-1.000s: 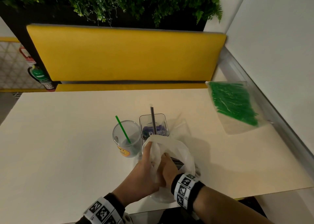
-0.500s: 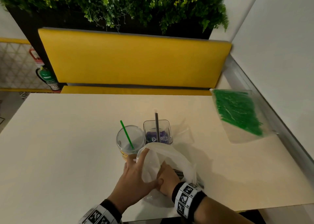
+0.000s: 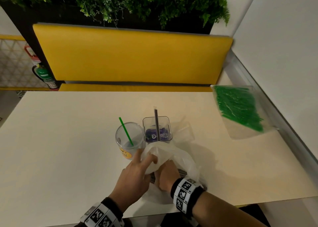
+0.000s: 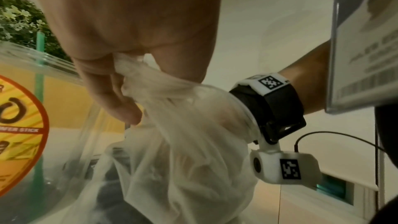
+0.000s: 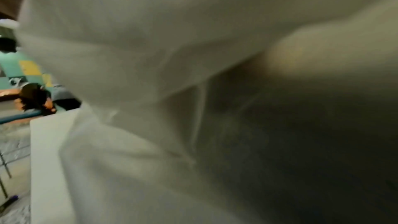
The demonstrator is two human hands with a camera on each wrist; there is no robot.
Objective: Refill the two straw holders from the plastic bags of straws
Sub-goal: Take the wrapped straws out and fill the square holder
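the right hand (image 3: 166, 174) is pushed into the mouth of the white plastic bag (image 3: 169, 155), so its fingers are hidden by the film; whether that grip is closed on the dark straws (image 3: 182, 172) inside cannot be told. in the right wrist view the bag (image 5: 140, 57) covers nearly the whole picture and is blurred, with only a dark shape behind the film. the left hand (image 3: 136, 173) is the clear grip: in the left wrist view the left hand (image 4: 129, 23) has its fingers (image 4: 114, 101) curled round a bunched fold of the bag (image 4: 172, 142), holding the mouth up.

the bag lies on the counter (image 3: 60, 140) near its front edge, just before the two holders. the round clear holder (image 3: 129, 139) with the yellow label holds one green straw (image 3: 126, 131) leaning left; the left hand's fingertips are just beside it. the square clear holder (image 3: 157, 130) stands touching or nearly touching the round one and holds one dark straw (image 3: 156, 121) upright; its lower front is cut off by the bag.

the bag of green straws (image 3: 238, 109) lies well apart at the counter's right edge, against the wall rail. the left half of the counter is open room. beyond the far edge stands a yellow bench back (image 3: 132, 56) under green plants (image 3: 120, 1).
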